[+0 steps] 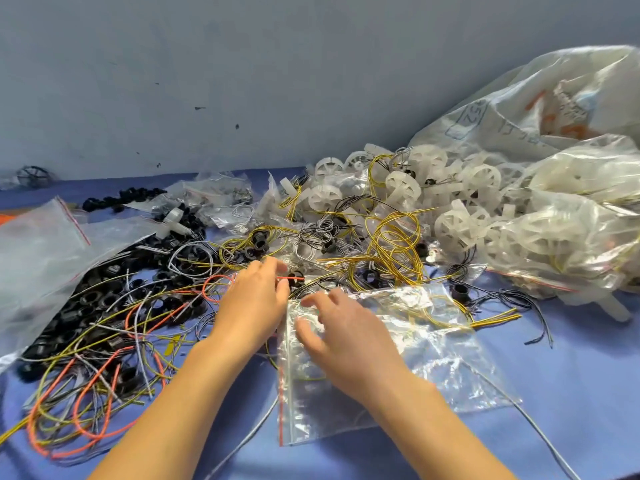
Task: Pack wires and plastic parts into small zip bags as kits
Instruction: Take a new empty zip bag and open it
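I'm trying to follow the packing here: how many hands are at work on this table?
2. The right hand lies on the clear zip bag in front; the left hand, just beside it, pinches an orange wire. No other hand shows.

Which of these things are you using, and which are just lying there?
For the job: left hand pinching orange wire; right hand resting on zip bag; yellow wires; black rings; white wheels.
Lying about: big sack; dark wheel far off; blue cloth.
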{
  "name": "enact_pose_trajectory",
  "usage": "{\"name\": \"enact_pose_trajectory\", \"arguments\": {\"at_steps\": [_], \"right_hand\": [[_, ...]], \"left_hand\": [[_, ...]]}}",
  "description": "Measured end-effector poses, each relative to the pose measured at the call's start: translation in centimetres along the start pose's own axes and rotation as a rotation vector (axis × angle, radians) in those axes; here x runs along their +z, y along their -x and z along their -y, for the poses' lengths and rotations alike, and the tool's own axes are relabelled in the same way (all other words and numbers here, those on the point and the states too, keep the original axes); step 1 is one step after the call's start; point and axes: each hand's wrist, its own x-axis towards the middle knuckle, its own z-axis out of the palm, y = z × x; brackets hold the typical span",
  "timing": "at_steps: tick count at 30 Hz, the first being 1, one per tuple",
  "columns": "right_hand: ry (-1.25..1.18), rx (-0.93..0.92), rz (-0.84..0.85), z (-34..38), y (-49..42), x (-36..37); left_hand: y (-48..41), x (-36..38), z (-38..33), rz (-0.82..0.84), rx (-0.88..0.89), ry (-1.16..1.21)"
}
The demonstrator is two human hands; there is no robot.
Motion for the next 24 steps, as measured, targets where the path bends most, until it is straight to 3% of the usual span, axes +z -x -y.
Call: {"name": "enact_pose_trajectory", "arguments": {"at_steps": [3,9,24], "right_hand": [[0.075,0.103,0.058,1.3,-0.1,1.3],[0.189,0.179,0.050,2.9,0.1,2.0],[-0.196,0.189,-0.001,0.3,0.8,0.3]], "left_hand": [[-0.2,0.6,0.2,0.061,-0.021,-0.059],[0.0,0.5,1.1,0.026,0.013,-0.073],[0.5,0.6,1.7,-0.042,0.002,-0.097]]}}
